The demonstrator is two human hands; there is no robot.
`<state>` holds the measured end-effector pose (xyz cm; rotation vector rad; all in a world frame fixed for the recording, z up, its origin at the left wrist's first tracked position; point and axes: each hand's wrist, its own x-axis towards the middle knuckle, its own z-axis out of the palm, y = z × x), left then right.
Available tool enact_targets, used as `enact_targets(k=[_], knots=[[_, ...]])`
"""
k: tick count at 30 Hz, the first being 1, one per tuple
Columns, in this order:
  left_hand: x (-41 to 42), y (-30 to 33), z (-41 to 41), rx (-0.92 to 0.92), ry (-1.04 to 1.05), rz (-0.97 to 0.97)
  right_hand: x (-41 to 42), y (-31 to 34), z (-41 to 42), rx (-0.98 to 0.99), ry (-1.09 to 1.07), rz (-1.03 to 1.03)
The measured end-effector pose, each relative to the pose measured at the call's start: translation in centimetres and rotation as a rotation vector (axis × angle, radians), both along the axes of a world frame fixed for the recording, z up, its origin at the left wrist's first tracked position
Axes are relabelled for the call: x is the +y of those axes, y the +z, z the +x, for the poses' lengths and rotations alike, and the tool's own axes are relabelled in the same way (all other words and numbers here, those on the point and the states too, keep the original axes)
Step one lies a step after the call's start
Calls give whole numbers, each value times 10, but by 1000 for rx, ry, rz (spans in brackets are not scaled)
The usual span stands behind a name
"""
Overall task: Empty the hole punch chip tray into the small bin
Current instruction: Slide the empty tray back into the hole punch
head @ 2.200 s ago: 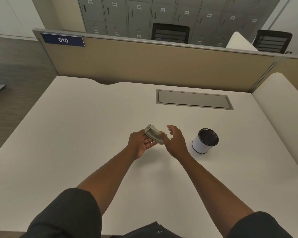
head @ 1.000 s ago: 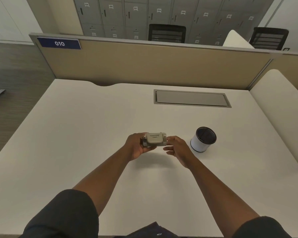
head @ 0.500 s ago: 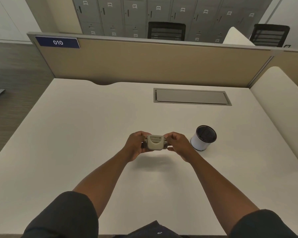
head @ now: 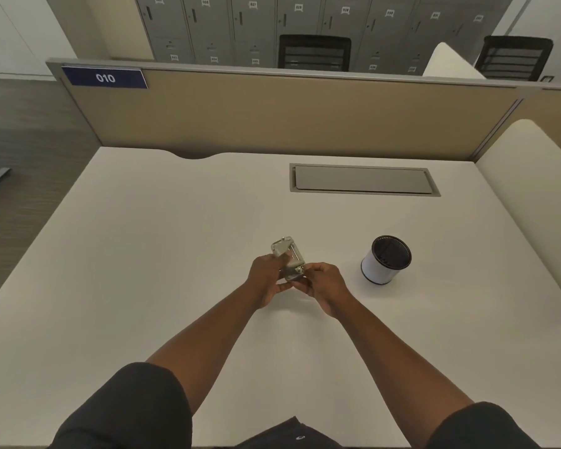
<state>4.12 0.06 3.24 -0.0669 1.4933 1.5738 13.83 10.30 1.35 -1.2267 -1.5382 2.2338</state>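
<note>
Grey metal hole punch [head: 288, 258] gripped in both hands over mid-desk [head: 175, 254], left hand [head: 266, 280] clasping body, right hand [head: 321, 281] pinching near end; advise prying chip tray loose only above small bin [head: 386, 259] toward right edge, keeping tray level.

The small grey metal hole punch [head: 288, 258] looks matt with shiny rivets. The round white bin [head: 380, 266] has a smooth side and a dark lining. The white table [head: 175, 241] looks smooth and matt.
</note>
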Motion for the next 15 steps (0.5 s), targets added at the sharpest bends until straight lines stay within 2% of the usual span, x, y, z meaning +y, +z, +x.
enact_targets(k=[2,6,11,15], knots=[[4,0,-5,45,-34,-70,0,-2,1,-73,30,64],[8,-1,-11,139,-112,-188,8,-6,-3,-226,130,334],[19,-17,-18,242,-140,-329,12,-5,-11,-315,359,640],[31,-54,-34,363,-147,-494,13,-15,-15,-337,435,800]])
